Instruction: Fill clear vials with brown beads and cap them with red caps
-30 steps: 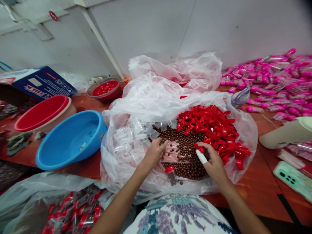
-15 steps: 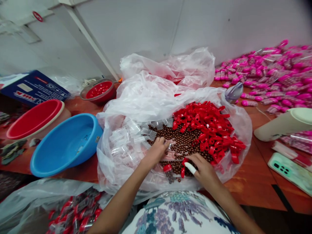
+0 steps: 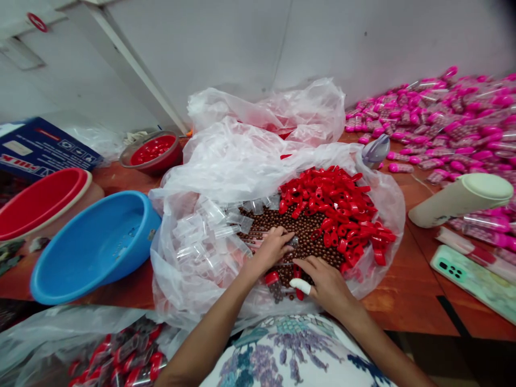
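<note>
My left hand [image 3: 274, 249] is closed round a small clear plastic tube [image 3: 294, 242], its end among the brown balls [image 3: 268, 221]. Beside it, my right hand [image 3: 324, 279] has a white cover on one digit. Its fingers curl around a red plastic cap [image 3: 299, 293], partly hidden by that covered digit. Between my forearms lies a red-capped tube [image 3: 274, 285] with brown balls inside. Red caps [image 3: 334, 204] are heaped on the right of the spread plastic bag [image 3: 169, 290], and empty clear tubes [image 3: 201, 242] on the left.
Left of the bag stand a blue basin [image 3: 92, 252], a red basin [image 3: 40, 204] and a bowl of red pieces [image 3: 155, 150]. Pink-capped tubes [image 3: 455, 123] pile up on the right, near a pale bottle [image 3: 455, 201] and a phone [image 3: 475, 279]. Filled red-capped tubes [image 3: 124, 349] lie lower left.
My left hand has moved right over the balls with the clear tube, closer to my right hand. The whole view has shifted slightly.
</note>
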### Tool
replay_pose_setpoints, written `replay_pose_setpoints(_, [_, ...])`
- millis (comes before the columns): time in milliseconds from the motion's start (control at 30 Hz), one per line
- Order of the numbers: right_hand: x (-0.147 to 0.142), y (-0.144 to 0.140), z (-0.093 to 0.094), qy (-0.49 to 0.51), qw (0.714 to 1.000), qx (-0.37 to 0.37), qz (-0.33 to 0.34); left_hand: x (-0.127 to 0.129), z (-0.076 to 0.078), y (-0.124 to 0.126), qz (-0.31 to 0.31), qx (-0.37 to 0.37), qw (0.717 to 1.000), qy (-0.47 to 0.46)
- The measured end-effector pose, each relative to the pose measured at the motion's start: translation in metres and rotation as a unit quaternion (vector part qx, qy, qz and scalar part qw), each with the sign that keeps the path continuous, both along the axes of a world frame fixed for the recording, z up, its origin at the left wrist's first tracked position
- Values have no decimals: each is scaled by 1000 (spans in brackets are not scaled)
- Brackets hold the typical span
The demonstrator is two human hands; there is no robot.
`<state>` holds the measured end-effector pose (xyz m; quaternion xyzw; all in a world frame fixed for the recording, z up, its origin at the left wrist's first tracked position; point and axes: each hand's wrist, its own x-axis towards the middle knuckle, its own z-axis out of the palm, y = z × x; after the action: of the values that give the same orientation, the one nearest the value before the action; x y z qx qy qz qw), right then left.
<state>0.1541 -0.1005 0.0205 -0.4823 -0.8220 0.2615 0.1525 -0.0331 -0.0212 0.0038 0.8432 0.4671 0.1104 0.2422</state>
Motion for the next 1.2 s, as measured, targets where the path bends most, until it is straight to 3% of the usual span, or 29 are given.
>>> replay_pose_setpoints(167, [-4,-2,2,-39,999,2,2,4,-5,-1,33,-26,996,-80])
replay_pose_setpoints(333, [-5,-4,-6,-17,1000,-15,-4,4,-6,-5,81,-63,980,-168])
replay_pose_setpoints(433, [-3,-4,-10,44,998,-29,-24,4,-1,-11,109,-73,968,-213])
replay_pose_setpoints(533, [1,-1,-12,160,981,-61,-86,5,7,-18,141,-87,952,-256])
replay_pose_setpoints(633, [7,4,-12,304,929,-137,-162,5,13,-28,166,-96,932,-308])
replay_pose_setpoints(767, [12,13,-9,469,803,-278,-241,8,16,-42,213,-134,884,-394])
replay_pose_setpoints(867, [11,17,-5,534,724,-340,-274,13,16,-50,254,-216,811,-480])
replay_pose_setpoints(967, [7,19,-1,563,686,-371,-274,16,16,-56,277,-272,739,-551])
replay_pose_setpoints(1033, [4,21,2,559,693,-368,-266,16,17,-59,280,-288,717,-570])
replay_pose_setpoints(1200, [-1,26,3,514,762,-300,-255,14,20,-64,288,-312,705,-568])
